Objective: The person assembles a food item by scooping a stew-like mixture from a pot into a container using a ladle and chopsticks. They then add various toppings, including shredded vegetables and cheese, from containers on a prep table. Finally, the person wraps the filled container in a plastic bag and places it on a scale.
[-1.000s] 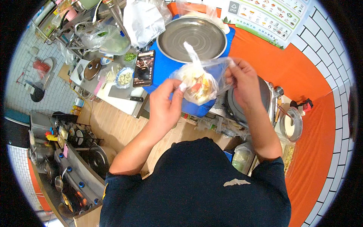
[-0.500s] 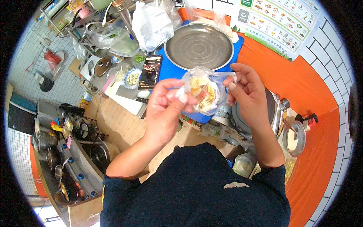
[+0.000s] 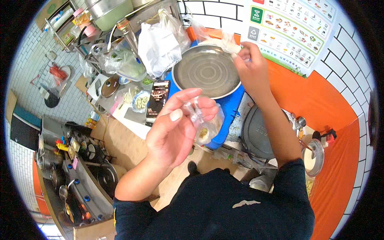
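Note:
My left hand [image 3: 172,132] is raised in the middle, its fingers curled round the gathered neck of a clear plastic bag [image 3: 212,130]. Food hangs inside it, mostly hidden, with a yellowish piece showing low down. Farther off, my right hand [image 3: 253,66] reaches past the right rim of a large round metal pan [image 3: 206,72]. Its thumb and fingers pinch the edge of thin clear plastic bags [image 3: 228,43] lying behind the pan. The pan stands on a blue surface [image 3: 228,124].
Left of the pan are a white plastic bag [image 3: 159,50], a phone [image 3: 158,98] and a bowl of chopped food [image 3: 141,102]. A dark round griddle [image 3: 260,130] lies under my right forearm. A stove [image 3: 86,188] stands at lower left, and an orange panel [image 3: 316,108] borders the right.
My right hand has let go of the food bag and moved up and away to the bags behind the pan. The food bag now hangs lower from my left hand.

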### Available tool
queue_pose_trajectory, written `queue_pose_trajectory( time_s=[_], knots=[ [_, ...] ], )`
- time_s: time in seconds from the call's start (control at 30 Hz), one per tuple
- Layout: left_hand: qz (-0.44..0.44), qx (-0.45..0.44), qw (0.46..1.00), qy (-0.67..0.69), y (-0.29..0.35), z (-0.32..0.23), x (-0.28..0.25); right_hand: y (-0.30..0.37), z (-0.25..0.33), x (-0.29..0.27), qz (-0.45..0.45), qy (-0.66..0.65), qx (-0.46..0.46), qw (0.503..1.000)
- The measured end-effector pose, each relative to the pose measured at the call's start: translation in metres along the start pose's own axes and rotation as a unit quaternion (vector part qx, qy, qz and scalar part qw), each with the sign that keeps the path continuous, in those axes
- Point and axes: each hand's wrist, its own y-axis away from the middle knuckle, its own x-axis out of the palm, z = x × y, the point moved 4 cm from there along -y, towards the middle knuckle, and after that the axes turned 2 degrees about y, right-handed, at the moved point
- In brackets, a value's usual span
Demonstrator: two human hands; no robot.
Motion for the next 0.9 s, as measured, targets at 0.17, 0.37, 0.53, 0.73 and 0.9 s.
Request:
queue_pose_trajectory(
  time_s=[0.17, 0.37, 0.53, 0.73, 0.9],
  knots=[
    [0.031, 0.022, 0.999, 0.007, 0.003, -0.06, -0.013, -0.057, -0.076, 0.07, -0.059, 0.149, 0.04, 0.986],
    [0.041, -0.01, 0.999, 0.028, 0.022, -0.131, -0.041, -0.142, -0.12, 0.144, -0.061, -0.069, 0.203, 0.975],
    [-0.031, -0.04, 0.998, -0.032, 0.062, -0.166, -0.07, -0.149, -0.082, 0.21, -0.015, 0.251, 0.108, 0.962],
    [-0.134, 0.001, 0.988, -0.081, 0.11, -0.195, -0.122, -0.165, -0.138, 0.202, 0.026, 0.387, 0.001, 0.922],
    [-0.205, 0.061, 0.974, -0.077, 0.146, -0.189, -0.146, -0.224, -0.16, 0.11, 0.01, 0.172, 0.196, 0.965]
  ],
)
